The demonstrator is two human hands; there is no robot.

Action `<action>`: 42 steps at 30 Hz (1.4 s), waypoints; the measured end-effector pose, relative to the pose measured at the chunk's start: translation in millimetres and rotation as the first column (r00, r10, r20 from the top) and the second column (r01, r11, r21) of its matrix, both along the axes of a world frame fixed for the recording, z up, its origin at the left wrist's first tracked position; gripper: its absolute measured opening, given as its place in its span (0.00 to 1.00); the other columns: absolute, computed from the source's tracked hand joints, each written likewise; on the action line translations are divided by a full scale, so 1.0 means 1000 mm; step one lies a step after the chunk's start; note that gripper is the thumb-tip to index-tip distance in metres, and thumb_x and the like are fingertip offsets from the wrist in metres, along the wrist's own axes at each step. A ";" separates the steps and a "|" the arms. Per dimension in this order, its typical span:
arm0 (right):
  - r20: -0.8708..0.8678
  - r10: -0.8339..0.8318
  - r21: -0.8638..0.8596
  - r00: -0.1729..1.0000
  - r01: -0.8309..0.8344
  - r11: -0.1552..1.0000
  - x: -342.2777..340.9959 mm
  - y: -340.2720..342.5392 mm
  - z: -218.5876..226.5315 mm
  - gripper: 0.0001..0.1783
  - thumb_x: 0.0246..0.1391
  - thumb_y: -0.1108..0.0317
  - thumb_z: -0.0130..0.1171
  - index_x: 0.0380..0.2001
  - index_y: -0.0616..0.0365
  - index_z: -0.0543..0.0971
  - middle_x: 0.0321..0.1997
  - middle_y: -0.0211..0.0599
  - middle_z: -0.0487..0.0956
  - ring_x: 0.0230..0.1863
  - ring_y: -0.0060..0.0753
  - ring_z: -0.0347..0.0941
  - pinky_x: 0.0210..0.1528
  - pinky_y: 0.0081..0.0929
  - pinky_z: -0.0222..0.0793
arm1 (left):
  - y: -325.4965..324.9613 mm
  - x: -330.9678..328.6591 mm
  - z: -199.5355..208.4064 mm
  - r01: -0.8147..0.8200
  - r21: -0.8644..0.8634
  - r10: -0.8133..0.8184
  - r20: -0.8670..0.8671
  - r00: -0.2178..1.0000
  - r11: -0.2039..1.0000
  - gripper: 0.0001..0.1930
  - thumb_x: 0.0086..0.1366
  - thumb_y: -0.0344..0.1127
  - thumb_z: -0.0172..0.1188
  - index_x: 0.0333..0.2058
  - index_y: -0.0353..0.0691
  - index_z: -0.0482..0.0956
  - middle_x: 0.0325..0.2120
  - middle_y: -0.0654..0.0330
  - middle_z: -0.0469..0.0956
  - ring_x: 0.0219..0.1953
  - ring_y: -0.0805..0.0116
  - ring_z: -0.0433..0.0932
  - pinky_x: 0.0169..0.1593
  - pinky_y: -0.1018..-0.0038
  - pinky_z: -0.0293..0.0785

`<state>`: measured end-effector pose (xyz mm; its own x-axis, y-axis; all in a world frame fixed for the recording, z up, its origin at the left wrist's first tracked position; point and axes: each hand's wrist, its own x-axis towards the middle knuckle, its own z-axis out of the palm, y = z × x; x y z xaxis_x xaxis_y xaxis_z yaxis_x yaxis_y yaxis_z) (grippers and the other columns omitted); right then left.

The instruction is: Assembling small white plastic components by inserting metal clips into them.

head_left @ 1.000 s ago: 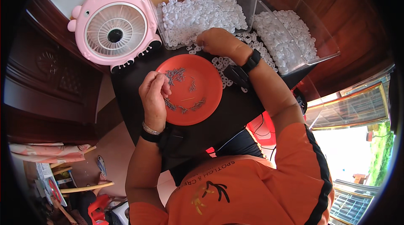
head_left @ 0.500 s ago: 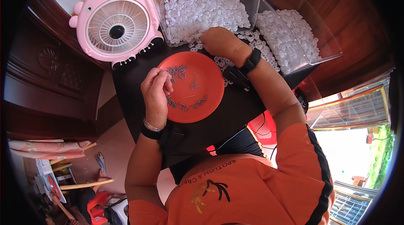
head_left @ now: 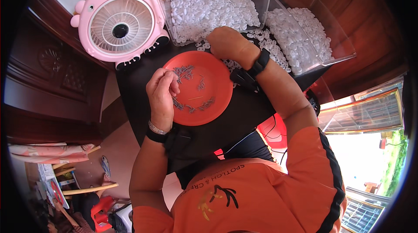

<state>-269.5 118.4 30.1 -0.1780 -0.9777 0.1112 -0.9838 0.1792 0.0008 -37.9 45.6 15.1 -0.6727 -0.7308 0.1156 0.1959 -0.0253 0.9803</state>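
Note:
My left hand (head_left: 162,95) hovers over the left rim of a round orange-red plate (head_left: 213,71), its fingers curled together in a pinch. Whatever it may hold is too small to make out. Small grey metal pins (head_left: 184,72) lie on the plate in several loose clusters. Beyond the plate's far right edge, my right hand (head_left: 228,43) is closed, among small white plastic pieces (head_left: 272,50) spread on the table. Its fingertips point down and are hidden, so anything in them does not show.
Behind the plate stands a clear bin (head_left: 213,13) full of white pieces; a second clear bin (head_left: 300,41) sits to its right. A pink animal-shaped fan (head_left: 122,28) is at the left. The black table (head_left: 139,98) carries it all. Another person's arm (head_left: 65,211) shows at lower left.
The whole view has shifted slightly. Both hands keep nearly the same place and pose, and the pin clusters look the same.

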 end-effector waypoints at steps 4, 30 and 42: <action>0.036 -0.013 -0.110 0.999 0.017 0.994 -0.009 0.000 -0.002 0.09 0.44 0.70 0.52 0.26 0.63 0.79 0.26 0.50 0.78 0.32 0.52 0.76 0.36 0.42 0.71 | 0.000 -0.001 0.001 0.005 0.004 -0.005 -0.005 1.000 1.000 0.10 0.64 0.34 0.49 0.25 0.38 0.72 0.18 0.68 0.69 0.18 0.82 0.65 0.22 0.85 0.57; 0.635 0.504 -0.580 0.586 -0.069 0.812 0.083 0.000 0.019 0.03 0.47 0.72 0.59 0.26 0.61 0.77 0.26 0.38 0.78 0.30 0.37 0.77 0.34 0.28 0.72 | 0.001 0.001 0.001 0.089 0.129 -0.088 -0.016 0.996 0.988 0.11 0.66 0.39 0.46 0.33 0.38 0.72 0.21 0.61 0.75 0.21 0.76 0.71 0.26 0.83 0.63; 0.859 0.398 -0.416 0.322 -0.014 0.909 0.076 0.003 0.013 0.05 0.51 0.72 0.59 0.31 0.62 0.78 0.29 0.29 0.78 0.30 0.17 0.73 0.34 0.21 0.71 | -0.004 0.003 0.006 0.033 -0.195 -0.029 0.023 0.999 0.980 0.09 0.67 0.35 0.47 0.28 0.38 0.70 0.20 0.66 0.71 0.21 0.81 0.66 0.26 0.84 0.61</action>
<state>-193.9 120.9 43.5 -0.1491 -0.9462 0.2871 -0.3196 -0.2287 -0.9196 -34.8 41.8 21.1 -0.6985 -0.6742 0.2400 0.1781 0.1611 0.9707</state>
